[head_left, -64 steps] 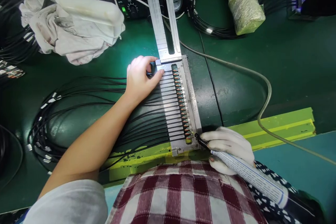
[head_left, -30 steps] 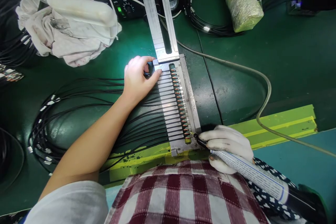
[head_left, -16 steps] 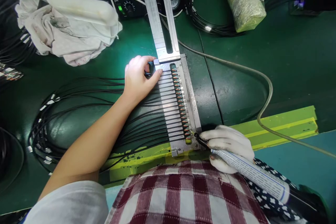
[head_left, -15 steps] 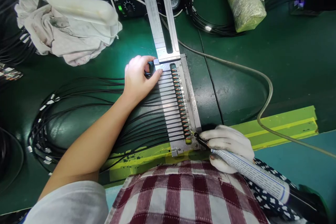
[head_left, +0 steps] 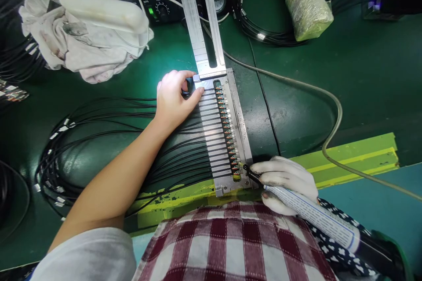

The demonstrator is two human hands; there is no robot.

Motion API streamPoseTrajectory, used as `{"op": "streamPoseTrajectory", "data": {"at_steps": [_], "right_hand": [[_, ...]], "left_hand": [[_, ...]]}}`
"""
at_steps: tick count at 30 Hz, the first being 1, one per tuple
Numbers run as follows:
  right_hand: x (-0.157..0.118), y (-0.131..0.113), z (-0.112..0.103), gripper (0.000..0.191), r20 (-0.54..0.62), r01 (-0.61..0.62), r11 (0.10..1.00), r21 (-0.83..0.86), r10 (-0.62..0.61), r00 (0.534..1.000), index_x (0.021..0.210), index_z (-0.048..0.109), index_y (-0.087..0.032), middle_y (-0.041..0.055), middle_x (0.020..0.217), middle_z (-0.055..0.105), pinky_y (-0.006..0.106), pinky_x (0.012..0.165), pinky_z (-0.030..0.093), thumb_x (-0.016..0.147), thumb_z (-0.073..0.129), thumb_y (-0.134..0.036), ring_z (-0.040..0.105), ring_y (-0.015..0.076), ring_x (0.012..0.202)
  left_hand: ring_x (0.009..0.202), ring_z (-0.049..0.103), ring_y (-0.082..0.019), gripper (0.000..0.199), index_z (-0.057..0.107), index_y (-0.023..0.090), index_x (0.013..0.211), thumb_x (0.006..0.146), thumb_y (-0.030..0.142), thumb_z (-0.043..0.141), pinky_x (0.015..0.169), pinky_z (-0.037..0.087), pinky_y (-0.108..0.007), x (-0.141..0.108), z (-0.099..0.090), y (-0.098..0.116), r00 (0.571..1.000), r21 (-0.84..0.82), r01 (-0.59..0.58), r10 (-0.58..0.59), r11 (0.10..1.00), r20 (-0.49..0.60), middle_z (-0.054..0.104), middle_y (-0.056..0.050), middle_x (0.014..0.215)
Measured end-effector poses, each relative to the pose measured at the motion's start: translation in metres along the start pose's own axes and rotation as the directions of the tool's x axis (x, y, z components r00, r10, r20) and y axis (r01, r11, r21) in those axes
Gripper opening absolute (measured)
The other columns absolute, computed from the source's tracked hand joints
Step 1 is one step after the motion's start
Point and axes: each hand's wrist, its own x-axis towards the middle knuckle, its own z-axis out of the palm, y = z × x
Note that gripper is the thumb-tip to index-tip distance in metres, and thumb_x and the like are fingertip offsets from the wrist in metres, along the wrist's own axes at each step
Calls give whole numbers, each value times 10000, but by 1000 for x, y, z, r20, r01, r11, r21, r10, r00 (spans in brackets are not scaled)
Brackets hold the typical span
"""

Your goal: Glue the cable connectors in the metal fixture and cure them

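A metal fixture (head_left: 242,129) lies near the front edge of the green bench, with a row of small connectors (head_left: 227,125) in its slot. Thin black cables (head_left: 184,147) run from them to the left. My bare left hand (head_left: 178,96) grips the upper left end of the fixture between thumb and fingers. In my gloved right hand (head_left: 286,182) is a pen-shaped tool (head_left: 316,217) with a white labelled barrel. Its black tip points at the connectors near the fixture's lower end.
A slotted metal arm (head_left: 194,26) rises behind the fixture towards a black control box (head_left: 165,9). White cloth (head_left: 82,52) lies at the left, a wrapped roll (head_left: 310,9) at the back right. A grey hose (head_left: 296,80) curves across the right side; coiled cables (head_left: 49,162) lie left.
The tool in my right hand has shifted slightly left and up along the connector row. My left hand has stayed in place.
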Motion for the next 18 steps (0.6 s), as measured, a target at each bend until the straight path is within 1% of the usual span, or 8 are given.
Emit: {"op": "streamPoseTrajectory", "data": {"at_steps": [5, 10, 15, 16, 18], "right_hand": [[0, -1, 0, 149, -11, -12, 1000, -2, 12, 1000, 979, 628, -154, 120, 984, 731, 311, 679, 553, 846, 648, -216, 724, 208, 848], [-2, 1, 0, 168, -15, 6, 1000, -15, -6, 1000, 1007, 627, -161, 127, 991, 731, 319, 678, 564, 858, 652, -235, 723, 219, 851], [-4, -6, -4, 151, -108, 58, 998, 15, -56, 993, 988, 638, -147, 137, 944, 737, 329, 659, 575, 883, 615, -253, 723, 215, 778], [-5, -7, -5, 144, -111, 53, 999, 13, -51, 992, 978, 639, -151, 134, 934, 739, 330, 658, 576, 883, 609, -254, 722, 214, 767], [-7, -10, -4, 137, -82, 28, 1000, 2, -27, 996, 970, 637, -164, 123, 932, 742, 330, 655, 576, 874, 609, -259, 722, 213, 764]], "left_hand": [[842, 535, -221, 330, 620, 214, 1104, 835, 404, 603, 794, 422, -351, 0, 0, 0, 1000, -1, -9, 9, 1000, 0, 531, -20, 793], [835, 534, -219, 326, 624, 216, 1100, 831, 398, 612, 784, 420, -346, 1, 1, -1, 1000, 0, -18, 18, 1000, -12, 521, -14, 777], [849, 541, -219, 318, 621, 216, 1095, 834, 397, 607, 775, 421, -337, 1, 1, -2, 1000, -3, -20, 20, 1000, -13, 531, -16, 784], [849, 542, -219, 317, 621, 216, 1095, 835, 397, 605, 775, 420, -337, 1, 1, -2, 1000, -6, -23, 22, 1000, -15, 531, -16, 785], [847, 541, -220, 319, 618, 217, 1098, 836, 398, 602, 781, 419, -341, 0, 2, -2, 999, -10, -27, 27, 1000, -17, 532, -17, 787]]}}
